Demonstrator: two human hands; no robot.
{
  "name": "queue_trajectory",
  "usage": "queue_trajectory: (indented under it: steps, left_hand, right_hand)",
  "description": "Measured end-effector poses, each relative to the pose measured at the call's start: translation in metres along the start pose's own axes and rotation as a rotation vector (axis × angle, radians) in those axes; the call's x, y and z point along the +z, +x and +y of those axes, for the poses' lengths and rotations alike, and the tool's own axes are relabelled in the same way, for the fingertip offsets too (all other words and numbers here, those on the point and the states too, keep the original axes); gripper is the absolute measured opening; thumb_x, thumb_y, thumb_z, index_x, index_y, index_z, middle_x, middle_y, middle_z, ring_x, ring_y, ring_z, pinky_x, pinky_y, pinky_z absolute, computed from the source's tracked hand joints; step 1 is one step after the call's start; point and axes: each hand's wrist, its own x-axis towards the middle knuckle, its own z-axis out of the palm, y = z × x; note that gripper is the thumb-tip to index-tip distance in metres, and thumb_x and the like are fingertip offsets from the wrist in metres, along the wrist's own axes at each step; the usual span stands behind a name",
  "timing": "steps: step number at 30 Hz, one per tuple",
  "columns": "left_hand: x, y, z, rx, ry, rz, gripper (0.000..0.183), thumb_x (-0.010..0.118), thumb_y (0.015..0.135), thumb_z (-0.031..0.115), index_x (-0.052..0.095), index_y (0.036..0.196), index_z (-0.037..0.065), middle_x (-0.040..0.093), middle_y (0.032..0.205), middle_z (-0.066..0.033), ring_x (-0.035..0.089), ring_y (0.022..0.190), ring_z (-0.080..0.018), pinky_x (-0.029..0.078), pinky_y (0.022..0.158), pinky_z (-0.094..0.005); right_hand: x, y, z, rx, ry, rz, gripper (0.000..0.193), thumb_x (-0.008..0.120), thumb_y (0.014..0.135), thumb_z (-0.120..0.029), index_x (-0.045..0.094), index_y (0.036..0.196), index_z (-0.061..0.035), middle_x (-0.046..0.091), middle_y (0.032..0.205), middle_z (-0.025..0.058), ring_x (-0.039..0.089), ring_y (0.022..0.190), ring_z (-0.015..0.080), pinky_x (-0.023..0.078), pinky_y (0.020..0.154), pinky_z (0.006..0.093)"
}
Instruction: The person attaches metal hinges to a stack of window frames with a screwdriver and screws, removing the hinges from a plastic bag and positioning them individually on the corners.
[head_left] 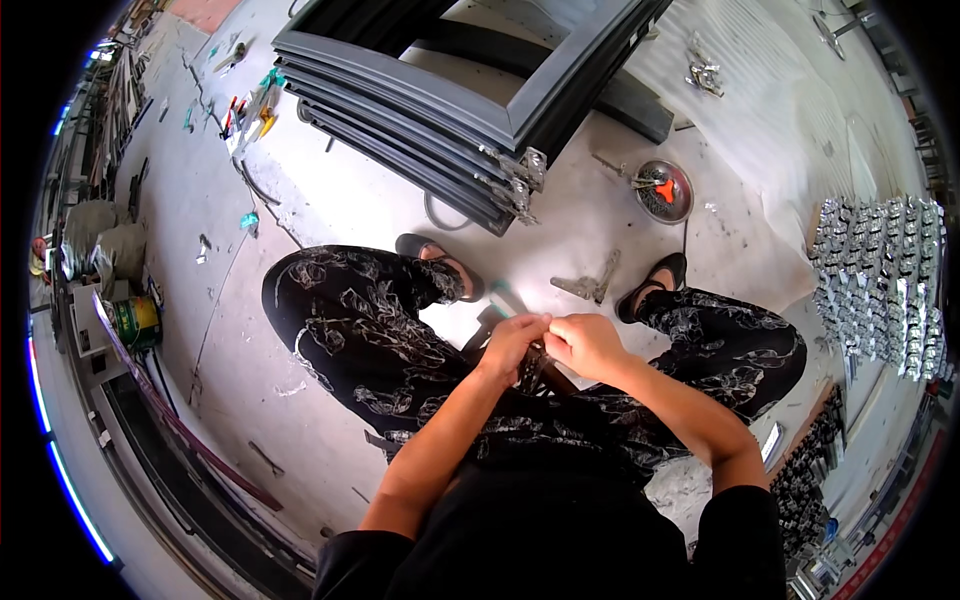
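Over my lap, my left hand (512, 342) and my right hand (587, 345) meet with thumbs and fingertips pinched together. Both are closed. Whatever lies between the fingertips is too small or too covered to make out. Just under the hands, between my knees, dark slim pieces (547, 378) show in part; their kind is unclear. An angled metal bracket (592, 281) lies on the floor beyond my right hand, near my right shoe. Farther off stands a round metal bowl (684, 207) with small dark parts and an orange-red item (666, 190) in it.
A stack of dark grey frames (400, 85) fills the far middle, with crumpled clear wrapping at its near corner (520, 180). Rows of shiny metal brackets (880, 285) stand at right, above dark small parts (815, 480). Hand tools (250, 118) lie far left. A tin (135, 322) stands left.
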Motion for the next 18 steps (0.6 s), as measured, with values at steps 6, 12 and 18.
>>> queue_trajectory:
  steps: [6, 12, 18]
  left_hand:
    - [-0.011, -0.008, 0.008, 0.123, 0.215, -0.149, 0.051, 0.074, 0.088, 0.037, 0.057, 0.121, 0.001, 0.062, 0.102, -0.0028, 0.057, 0.095, -0.0107, 0.047, 0.084, -0.0275]
    - [-0.009, 0.0, -0.012, 0.231, 0.632, 0.025, 0.051, 0.078, 0.078, 0.02, 0.055, 0.119, 0.002, 0.061, 0.095, -0.0015, 0.056, 0.085, -0.0118, 0.048, 0.081, -0.0289]
    - [0.024, -0.012, 0.009, 0.51, 0.783, 0.103, 0.04, 0.07, 0.077, 0.011, 0.057, 0.113, 0.0, 0.064, 0.085, -0.0124, 0.062, 0.078, -0.018, 0.05, 0.074, -0.0314]
  right_hand:
    - [0.003, -0.002, 0.021, 0.335, 0.531, 0.093, 0.027, 0.062, 0.091, -0.022, 0.06, 0.075, 0.001, 0.055, 0.059, 0.0121, 0.052, 0.052, 0.0219, 0.041, 0.053, 0.0354]
    - [-0.016, 0.003, 0.007, 0.229, 0.187, 0.072, 0.032, 0.065, 0.091, -0.032, 0.058, 0.079, -0.0029, 0.057, 0.065, 0.0119, 0.057, 0.059, 0.0318, 0.044, 0.055, 0.0397]
    - [-0.026, 0.006, -0.006, 0.013, 0.013, 0.33, 0.026, 0.066, 0.09, -0.025, 0.058, 0.078, -0.0037, 0.061, 0.077, 0.01, 0.061, 0.073, 0.0313, 0.048, 0.062, 0.0413]
